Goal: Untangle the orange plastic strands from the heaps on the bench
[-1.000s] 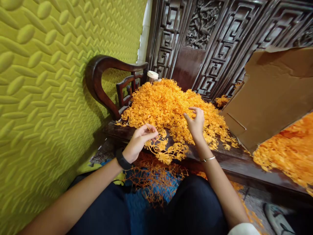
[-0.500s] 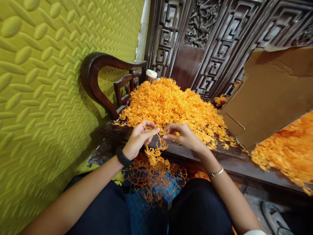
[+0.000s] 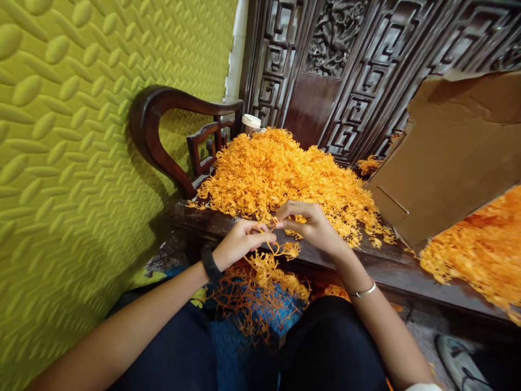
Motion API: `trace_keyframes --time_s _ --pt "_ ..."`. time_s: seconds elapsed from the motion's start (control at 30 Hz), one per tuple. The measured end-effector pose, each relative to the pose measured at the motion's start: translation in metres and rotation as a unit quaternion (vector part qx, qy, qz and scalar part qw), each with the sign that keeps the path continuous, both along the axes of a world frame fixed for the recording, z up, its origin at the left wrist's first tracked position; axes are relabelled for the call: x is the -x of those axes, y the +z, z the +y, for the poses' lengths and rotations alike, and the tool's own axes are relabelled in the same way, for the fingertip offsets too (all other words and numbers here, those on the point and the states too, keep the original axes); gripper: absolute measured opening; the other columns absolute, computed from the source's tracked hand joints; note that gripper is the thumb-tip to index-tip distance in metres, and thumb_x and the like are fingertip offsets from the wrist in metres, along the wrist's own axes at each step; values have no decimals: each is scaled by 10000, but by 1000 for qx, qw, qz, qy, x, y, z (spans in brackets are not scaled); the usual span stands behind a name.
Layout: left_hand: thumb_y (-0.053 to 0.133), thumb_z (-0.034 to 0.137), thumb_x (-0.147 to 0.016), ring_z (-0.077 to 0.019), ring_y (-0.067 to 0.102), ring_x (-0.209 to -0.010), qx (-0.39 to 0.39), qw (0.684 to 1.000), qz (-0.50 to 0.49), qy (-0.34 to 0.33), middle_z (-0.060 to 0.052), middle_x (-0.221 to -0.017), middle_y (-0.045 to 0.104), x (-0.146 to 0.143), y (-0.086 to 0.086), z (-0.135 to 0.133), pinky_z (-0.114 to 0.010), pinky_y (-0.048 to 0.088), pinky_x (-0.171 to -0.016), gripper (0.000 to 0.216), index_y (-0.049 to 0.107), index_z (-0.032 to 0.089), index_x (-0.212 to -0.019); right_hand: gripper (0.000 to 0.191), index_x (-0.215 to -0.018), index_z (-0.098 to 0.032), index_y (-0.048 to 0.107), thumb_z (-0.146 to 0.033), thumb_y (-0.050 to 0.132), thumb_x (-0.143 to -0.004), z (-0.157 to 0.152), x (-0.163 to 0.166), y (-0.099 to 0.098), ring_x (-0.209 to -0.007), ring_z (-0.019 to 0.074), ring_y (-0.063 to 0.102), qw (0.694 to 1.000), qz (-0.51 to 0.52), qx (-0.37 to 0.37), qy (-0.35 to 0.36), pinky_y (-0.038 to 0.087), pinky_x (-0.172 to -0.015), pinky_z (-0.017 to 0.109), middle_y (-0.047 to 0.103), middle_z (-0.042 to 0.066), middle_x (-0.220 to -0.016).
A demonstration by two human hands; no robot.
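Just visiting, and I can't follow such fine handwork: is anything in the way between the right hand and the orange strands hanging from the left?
Nothing visible: the right hand seems to pinch the orange strands beside the left hand. The cardboard stands off to the right, apart from both.

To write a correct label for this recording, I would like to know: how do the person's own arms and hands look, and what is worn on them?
Both the left hand and the right hand are without gloves. A wide black band circles the left wrist; a thin, silver-coloured bangle sits on the right forearm. A whitish sleeve edge shows at the right arm.
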State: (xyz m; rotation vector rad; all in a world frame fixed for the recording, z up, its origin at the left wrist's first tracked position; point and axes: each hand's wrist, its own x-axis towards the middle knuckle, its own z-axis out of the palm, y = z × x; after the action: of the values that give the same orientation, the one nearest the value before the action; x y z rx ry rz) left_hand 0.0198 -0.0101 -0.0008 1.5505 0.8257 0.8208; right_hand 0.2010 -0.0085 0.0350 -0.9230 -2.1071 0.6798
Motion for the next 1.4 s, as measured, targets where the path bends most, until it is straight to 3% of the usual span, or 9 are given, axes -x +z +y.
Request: trace_keyframes --time_s 0.27,0.5,0.7,0.83,0.93,1.13,1.23,1.3,1.4 --pt "548 230 -687 -35 255 -376 23 994 -90 51 72 -427 350 -4 8 -2 -218 151 -400 252 433 169 -471 167 -622 -200 616 -278 595 -768 -5 21 -3 -614 117 531 985 66 -30 -156 380 -581 285 615 6 -656" --pt "541 233 -685 -37 268 -359 24 993 -71 93 81 -394 341 -6 1 4 -209 155 -393 222 459 165 -490 159 -604 -199 605 -222 578 -759 7 28 -4 -598 126 527 969 47 -85 -227 398 -589 291 609 9 -628" --pt "548 220 -698 -41 302 -368 18 999 -13 45 72 -383 369 -1 -13 -4 -195 216 -400 252 476 152 -467 113 -696 -204 569 -271 535 -781 44 -22 -7 -633 154 530 876 78 -193 -435 417 -613 320 595 30 -686" --pt "578 290 -731 -48 387 -386 28 994 -86 68 40 -516 517 8 -8 4 -192 294 -402 178 565 155 -616 169 -905 -176 590 -210 528 -751 63 -45 -30 -750 193 570 886 -20 -171 -430 443 -743 385 611 85 -847" --pt "605 268 -720 -78 507 -505 2 991 -113 67 6 -627 595 11 -2 8 -210 412 -515 119 633 157 -685 139 -801 -156 607 -237 495 -783 68 -50 -41 -940 244 550 873 -45 -209 -439 419 -848 436 569 148 -1008" --pt "605 268 -744 -131 619 -713 -9 990 -136 48 -53 -834 677 7 0 7 -239 464 -644 125 660 159 -768 59 -727 -190 569 -243 559 -750 66 -58 -39 -714 171 556 872 -21 -204 -444 467 -713 366 581 62 -814" --pt "572 285 -794 -136 636 -748 -3 988 -151 22 -52 -862 674 7 -2 9 -257 478 -710 146 647 161 -812 135 -835 -185 566 -268 603 -735 54 -52 -29 -992 238 538 876 -5 -215 -432 454 -793 390 583 108 -997" --pt "562 290 -811 -133 639 -751 0 987 -162 20 -47 -878 671 7 -2 10 -258 481 -726 145 632 164 -820 152 -878 -195 574 -311 579 -780 38 -42 -17 -1136 240 474 916 20 -182 -356 450 -834 376 539 115 -1158" --pt "566 292 -814 -122 636 -734 20 981 -188 35 -28 -862 667 7 -2 11 -258 477 -749 126 602 172 -827 178 -955 -233 595 -348 549 -827 10 -21 1 -1077 185 532 989 19 -57 -133 457 -864 330 564 63 -1163"
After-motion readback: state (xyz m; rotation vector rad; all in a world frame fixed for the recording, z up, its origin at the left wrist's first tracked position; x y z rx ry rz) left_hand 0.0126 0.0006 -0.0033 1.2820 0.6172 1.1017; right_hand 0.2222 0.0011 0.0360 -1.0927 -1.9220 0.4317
